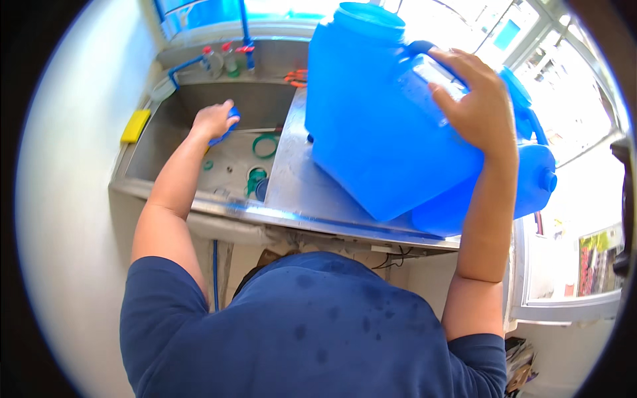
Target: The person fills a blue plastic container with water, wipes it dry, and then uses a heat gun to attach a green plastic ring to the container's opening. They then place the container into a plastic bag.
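- L arm (166,219): up from lower L, elbow slightly bent, forearm (178,179) angled fwd & inward
- L wrist (196,138): approx straight
- L hand (213,121): back side up, fingers curled in a grip, tips partly hidden
- R arm (476,285): up from lower R, elbow bent a bit, forearm near vert in view
- R wrist (502,152): bent inward, twd L
- R hand (481,99): higher in view than L, fingers (462,61) pointing L, thumb (443,99) apart from them
- both hands bare, well apart
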`<action>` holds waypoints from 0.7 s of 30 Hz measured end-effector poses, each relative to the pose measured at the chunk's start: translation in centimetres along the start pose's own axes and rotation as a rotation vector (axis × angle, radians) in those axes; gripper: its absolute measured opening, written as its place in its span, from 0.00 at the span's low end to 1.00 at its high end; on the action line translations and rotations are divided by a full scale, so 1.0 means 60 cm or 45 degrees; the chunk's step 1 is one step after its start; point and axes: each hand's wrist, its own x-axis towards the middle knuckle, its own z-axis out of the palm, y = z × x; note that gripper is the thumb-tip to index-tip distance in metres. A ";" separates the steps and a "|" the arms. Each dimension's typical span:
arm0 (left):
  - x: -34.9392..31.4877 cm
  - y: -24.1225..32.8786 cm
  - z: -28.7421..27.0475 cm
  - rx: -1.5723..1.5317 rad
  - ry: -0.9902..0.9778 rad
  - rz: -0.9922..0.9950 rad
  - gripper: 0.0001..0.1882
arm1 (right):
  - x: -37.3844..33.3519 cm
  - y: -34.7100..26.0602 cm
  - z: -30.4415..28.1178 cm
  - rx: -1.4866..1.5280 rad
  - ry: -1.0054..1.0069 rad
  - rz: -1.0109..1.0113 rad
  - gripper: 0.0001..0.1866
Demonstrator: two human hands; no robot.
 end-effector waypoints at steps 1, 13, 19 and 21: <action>-0.008 0.018 -0.019 -0.182 0.156 -0.033 0.24 | -0.002 -0.007 0.000 0.037 0.220 -0.107 0.20; -0.164 0.136 -0.254 -0.719 0.435 0.556 0.22 | 0.015 -0.257 0.181 0.482 0.102 -0.258 0.38; -0.188 0.003 -0.374 -0.603 1.325 0.580 0.33 | 0.135 -0.320 0.249 1.314 0.219 -0.104 0.35; -0.175 -0.051 -0.368 -0.859 1.506 0.423 0.29 | 0.166 -0.372 0.319 1.269 0.675 -0.026 0.32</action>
